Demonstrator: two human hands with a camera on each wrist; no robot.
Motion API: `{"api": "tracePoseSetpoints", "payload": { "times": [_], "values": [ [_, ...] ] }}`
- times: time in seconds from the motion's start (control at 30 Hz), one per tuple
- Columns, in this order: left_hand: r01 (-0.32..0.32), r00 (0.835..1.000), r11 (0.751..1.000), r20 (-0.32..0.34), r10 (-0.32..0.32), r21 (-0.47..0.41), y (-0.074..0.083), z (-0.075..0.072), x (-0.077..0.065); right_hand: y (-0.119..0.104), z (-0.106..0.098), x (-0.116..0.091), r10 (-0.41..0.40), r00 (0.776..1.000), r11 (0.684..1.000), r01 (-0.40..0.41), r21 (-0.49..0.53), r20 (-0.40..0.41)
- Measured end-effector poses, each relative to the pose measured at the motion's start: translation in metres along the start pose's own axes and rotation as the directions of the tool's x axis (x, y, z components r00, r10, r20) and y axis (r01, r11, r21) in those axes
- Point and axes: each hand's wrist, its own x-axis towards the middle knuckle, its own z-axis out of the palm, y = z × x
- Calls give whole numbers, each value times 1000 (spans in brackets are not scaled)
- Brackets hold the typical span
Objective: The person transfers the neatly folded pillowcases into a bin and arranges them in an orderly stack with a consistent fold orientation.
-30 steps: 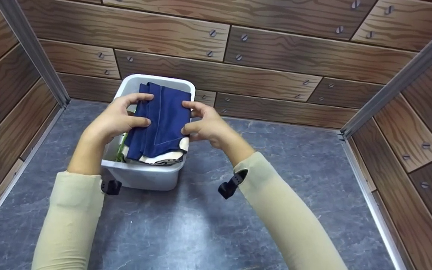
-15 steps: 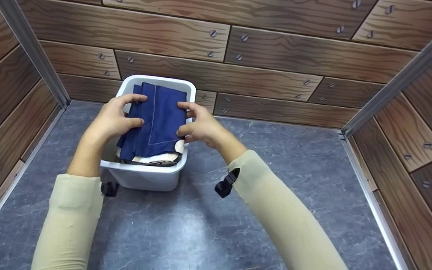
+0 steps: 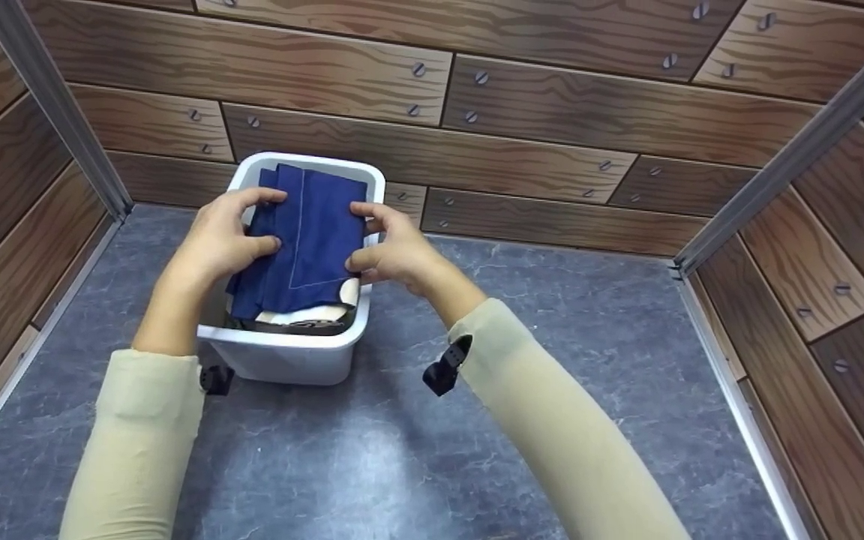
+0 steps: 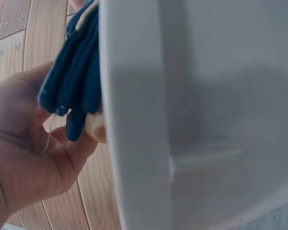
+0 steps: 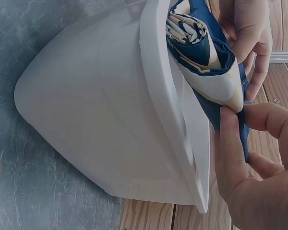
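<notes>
A folded navy cloth (image 3: 323,232) with pale stitching lies across the mouth of a white plastic bin (image 3: 282,361). My left hand (image 3: 214,236) grips its left edge, thumb and index finger on top. In the left wrist view, stacked folds of the cloth (image 4: 79,72) show beside the curled fingers. On the opposite edge, my right hand (image 3: 406,251) pinches the cloth. The right wrist view shows a cream lining and a rolled, dark-patterned end of the cloth (image 5: 194,36) just above the bin's rim. Most of the bin's inside is hidden beneath it.
The bin stands on a grey marbled floor (image 3: 552,375), close to the wood-patterned back wall (image 3: 522,150). Side walls with metal corner strips (image 3: 777,172) rise at left and right. Black wrist cameras (image 3: 443,367) hang from both sleeves.
Both hands have shifted the cloth a little to the left over the bin. A green patterned thing seen at the cloth's left side earlier is now covered.
</notes>
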Motion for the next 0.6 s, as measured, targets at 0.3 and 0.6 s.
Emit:
{"api": "tracePoseSetpoints", "payload": {
  "times": [0.3, 0.6],
  "values": [
    [-10, 999, 999, -39, 12, 50, 0, 1, -1, -1, 4, 2, -9, 1000, 1000, 9, 0, -8],
    [-51, 997, 997, -53, 55, 57, 0, 1, -1, 0, 3, 3, -17, 999, 999, 18, 27, -40]
  ]
}}
